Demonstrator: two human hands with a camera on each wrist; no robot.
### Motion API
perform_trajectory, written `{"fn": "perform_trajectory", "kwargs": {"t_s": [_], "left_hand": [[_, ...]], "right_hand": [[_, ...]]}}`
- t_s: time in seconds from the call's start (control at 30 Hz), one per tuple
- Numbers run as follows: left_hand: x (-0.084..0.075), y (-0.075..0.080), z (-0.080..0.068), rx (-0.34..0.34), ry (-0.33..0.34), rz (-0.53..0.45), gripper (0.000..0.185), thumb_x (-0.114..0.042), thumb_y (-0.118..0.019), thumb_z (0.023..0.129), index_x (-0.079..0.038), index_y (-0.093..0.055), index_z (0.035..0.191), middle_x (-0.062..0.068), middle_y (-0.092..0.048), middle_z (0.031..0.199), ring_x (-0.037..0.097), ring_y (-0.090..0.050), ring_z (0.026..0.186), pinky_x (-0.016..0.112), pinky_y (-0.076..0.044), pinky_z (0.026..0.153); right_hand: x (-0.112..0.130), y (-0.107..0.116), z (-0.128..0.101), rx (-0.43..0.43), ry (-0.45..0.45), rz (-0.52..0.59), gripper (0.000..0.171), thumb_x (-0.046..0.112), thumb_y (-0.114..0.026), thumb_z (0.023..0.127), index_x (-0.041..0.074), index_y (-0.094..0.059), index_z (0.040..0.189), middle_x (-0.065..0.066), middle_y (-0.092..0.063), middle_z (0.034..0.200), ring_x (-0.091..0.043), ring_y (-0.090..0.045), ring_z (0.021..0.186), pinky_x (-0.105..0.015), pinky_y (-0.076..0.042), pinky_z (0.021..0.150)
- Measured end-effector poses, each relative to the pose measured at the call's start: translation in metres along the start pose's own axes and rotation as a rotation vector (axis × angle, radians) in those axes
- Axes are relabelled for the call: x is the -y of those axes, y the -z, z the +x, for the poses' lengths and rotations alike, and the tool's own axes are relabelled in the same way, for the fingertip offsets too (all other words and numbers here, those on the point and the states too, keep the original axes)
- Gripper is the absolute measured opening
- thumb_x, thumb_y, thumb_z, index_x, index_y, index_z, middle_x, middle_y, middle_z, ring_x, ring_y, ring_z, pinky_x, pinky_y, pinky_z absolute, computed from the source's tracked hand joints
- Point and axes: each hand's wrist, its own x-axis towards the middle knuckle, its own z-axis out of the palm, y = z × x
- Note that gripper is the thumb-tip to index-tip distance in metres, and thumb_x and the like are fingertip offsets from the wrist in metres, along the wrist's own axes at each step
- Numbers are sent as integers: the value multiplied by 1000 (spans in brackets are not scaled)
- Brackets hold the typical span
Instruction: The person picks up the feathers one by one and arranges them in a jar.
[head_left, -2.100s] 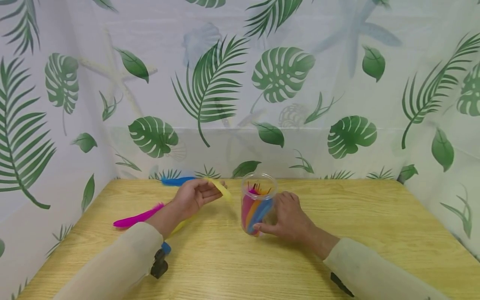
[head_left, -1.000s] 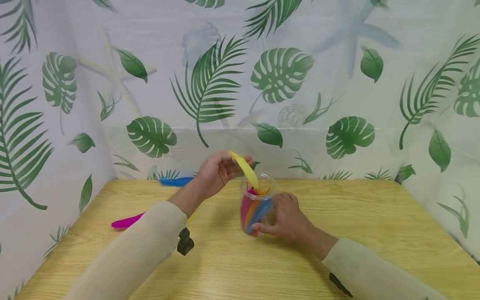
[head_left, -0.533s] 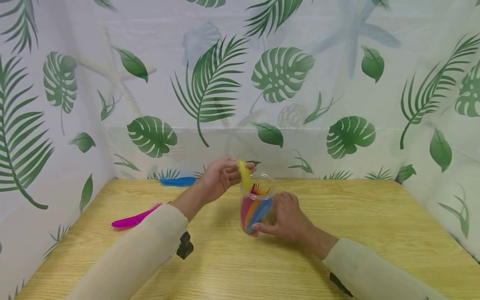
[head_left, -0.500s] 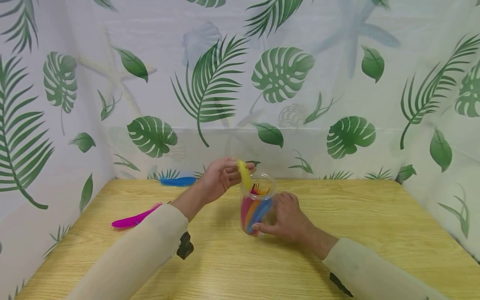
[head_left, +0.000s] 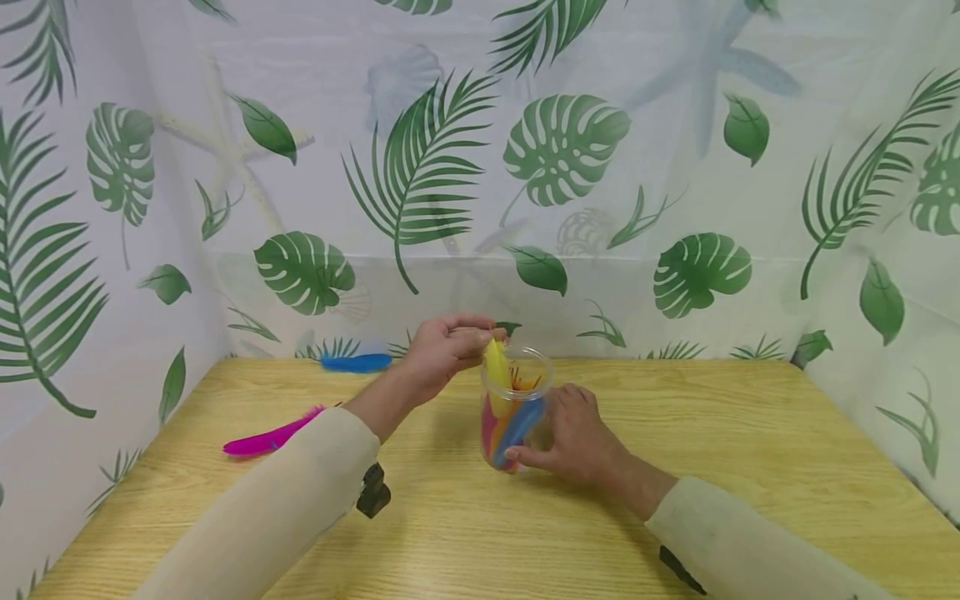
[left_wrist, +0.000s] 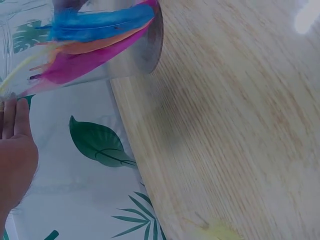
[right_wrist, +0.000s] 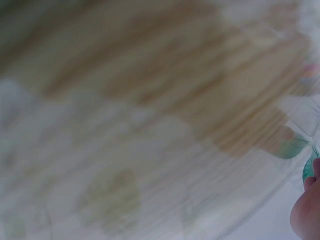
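Observation:
A clear plastic cup (head_left: 519, 396) stands upright on the wooden table, holding magenta, orange and blue feathers (left_wrist: 100, 25) with their quills upward. My right hand (head_left: 583, 435) grips the cup from its right side, thumb low on the front. At the rim, my left hand (head_left: 444, 354) pinches a yellow feather (head_left: 495, 363) between thumb and fingers; most of the feather is down inside the cup. In the left wrist view, the left fingers (left_wrist: 20, 117) are right at the cup's mouth. The right wrist view is blurred, with part of the right hand (right_wrist: 307, 210) at its edge.
A magenta feather (head_left: 270, 437) lies on the table (head_left: 465, 533) at left, partly behind the left sleeve. Further back is a blue feather (head_left: 356, 362). Another yellow feather (left_wrist: 220, 231) lies at the bottom of the left wrist view. A leaf-printed curtain (head_left: 465, 167) hangs behind.
My left hand has carried the yellow feather rightward from the table's left side to the cup, then lowered it past the rim. The right hand and cup have stayed put.

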Motion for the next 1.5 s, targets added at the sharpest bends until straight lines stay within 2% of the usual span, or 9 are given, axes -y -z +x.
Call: {"fn": "perform_trajectory", "kwargs": {"t_s": [0.2, 0.37, 0.47, 0.6, 0.87, 1.03, 1.23, 1.37, 1.5], "left_hand": [[0, -2, -1, 9, 16, 38, 27, -2, -51, 100, 9, -62, 123, 18, -65, 131, 28, -63, 123, 40, -49, 103], [0, -2, -1, -8, 28, 10, 32, -13, -49, 103, 7, -63, 123, 19, -66, 129, 28, -64, 120, 39, -50, 102], [0, -5, -1, -24, 6, 84, 31, -20, -57, 102, 4, -67, 120, 15, -69, 123, 25, -67, 115, 38, -52, 100], [0, -8, -1, -39, -27, 171, 27, -19, -64, 99, 2, -70, 114, 12, -72, 118, 23, -68, 112, 38, -53, 97], [-4, -12, -1, 43, -8, 181, 26, -12, -62, 98, 9, -70, 110, 14, -71, 121, 24, -64, 120, 40, -48, 105], [-3, -13, -1, 61, 0, 200, 28, -12, -63, 98, 6, -68, 120, 17, -66, 129, 27, -61, 122, 40, -47, 106], [-1, -9, -2, 60, -4, 94, 35, -13, -55, 102, 6, -60, 131, 23, -58, 139, 30, -56, 131, 39, -45, 108], [-4, -2, -6, 51, 55, -23, 40, -15, -49, 105, 9, -51, 138, 24, -53, 143, 32, -53, 134, 39, -45, 107], [-5, 10, -12, 61, 105, -78, 44, -19, -43, 107, 10, -45, 141, 27, -48, 146, 35, -49, 136, 42, -44, 108]], "right_hand": [[1, 0, 0, 12, -11, 7, 86, 69, -70, 79, 15, -46, 142, -6, -59, 134, -28, -49, 123, -58, -28, 110], [3, 2, 0, 24, -19, 18, 87, 69, -70, 79, 15, -46, 142, -6, -59, 133, -28, -49, 123, -58, -27, 111], [3, 2, 0, 21, -21, 14, 87, 69, -70, 79, 15, -46, 142, -6, -59, 133, -28, -49, 123, -58, -27, 110], [4, 2, 0, 24, -28, 15, 88, 69, -70, 79, 14, -44, 143, -7, -58, 135, -29, -48, 124, -59, -27, 111], [4, 3, 0, 41, -41, 11, 93, 68, -70, 78, 11, -42, 145, -8, -58, 134, -30, -48, 124, -58, -26, 112], [3, 2, 0, 31, -35, 14, 90, 68, -71, 79, 11, -44, 144, -8, -58, 134, -30, -49, 124, -58, -27, 112], [1, -1, 0, 18, -25, 6, 88, 69, -69, 79, 12, -47, 143, -9, -58, 136, -30, -49, 125, -58, -26, 111], [1, 0, 0, 32, -40, 13, 88, 70, -69, 79, 12, -47, 142, -9, -58, 136, -30, -48, 126, -57, -25, 112], [1, 1, 0, 43, -51, 18, 89, 70, -68, 79, 13, -46, 143, -8, -57, 137, -30, -47, 127, -56, -24, 113]]}}
